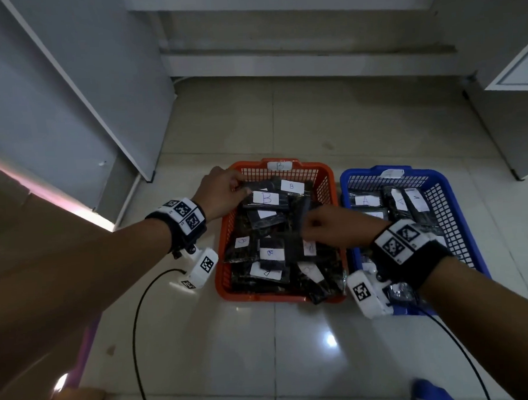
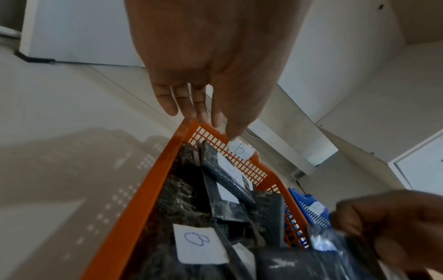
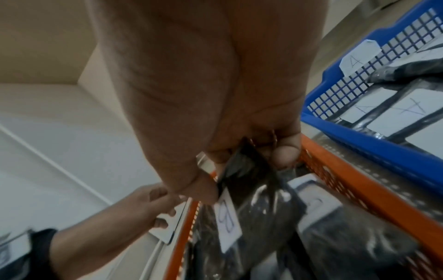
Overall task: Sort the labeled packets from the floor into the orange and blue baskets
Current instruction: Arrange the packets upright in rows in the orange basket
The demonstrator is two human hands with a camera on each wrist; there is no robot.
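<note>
Over the orange basket (image 1: 327, 179) both hands are at work: the right hand (image 1: 333, 227) pinches a dark B packet (image 3: 251, 189) by its top edge, while the left hand (image 1: 223, 192) hangs above the far corner, fingers (image 2: 184, 100) straight and loose, holding nothing I can see. That thin pinch could slip on the slick wrapper, I'd say, dropping the packet across the rim. Two baskets, orange under the hands and blue (image 1: 456, 203) just right; about nine labels show in orange, about four in blue
</note>
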